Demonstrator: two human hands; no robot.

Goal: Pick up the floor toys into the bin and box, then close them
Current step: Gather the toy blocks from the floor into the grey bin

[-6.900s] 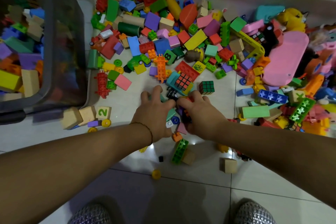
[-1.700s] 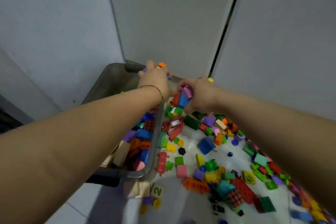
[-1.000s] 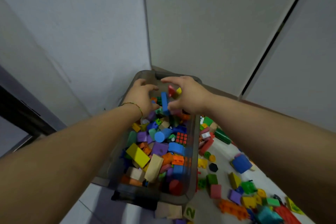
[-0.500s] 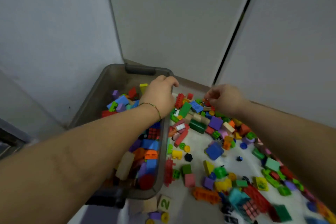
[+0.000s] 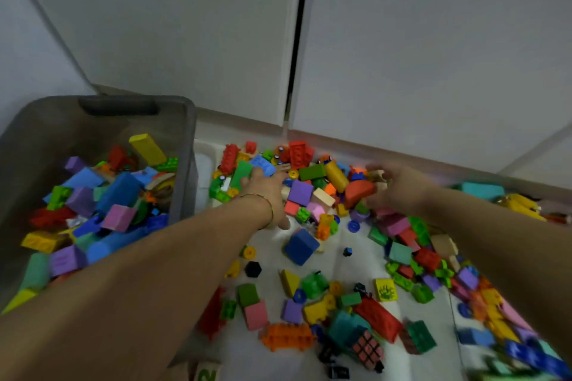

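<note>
The grey see-through bin [image 5: 187, 145] stands at the left, open and heaped with coloured blocks. A wide spread of floor toys [image 5: 309, 303] covers the white floor to its right, thickest along the wall. My left hand [image 5: 266, 195] lies palm down on the far pile, fingers spread toward a blue brick [image 5: 263, 164], holding nothing. My right hand [image 5: 397, 187] reaches into the pile further right, its fingers apart against an orange half-round block [image 5: 359, 192] and a beige block [image 5: 378, 175], without gripping either.
White cabinet doors [image 5: 402, 56] rise just behind the pile. A white flat piece [image 5: 202, 170] lies between the bin and the toys. A blue cube [image 5: 300, 246], a black hexagon [image 5: 253, 269] and a puzzle cube [image 5: 368, 349] lie nearer me.
Both hands have left the bin and moved right and down onto the far pile. My view has dropped toward the floor toys.
</note>
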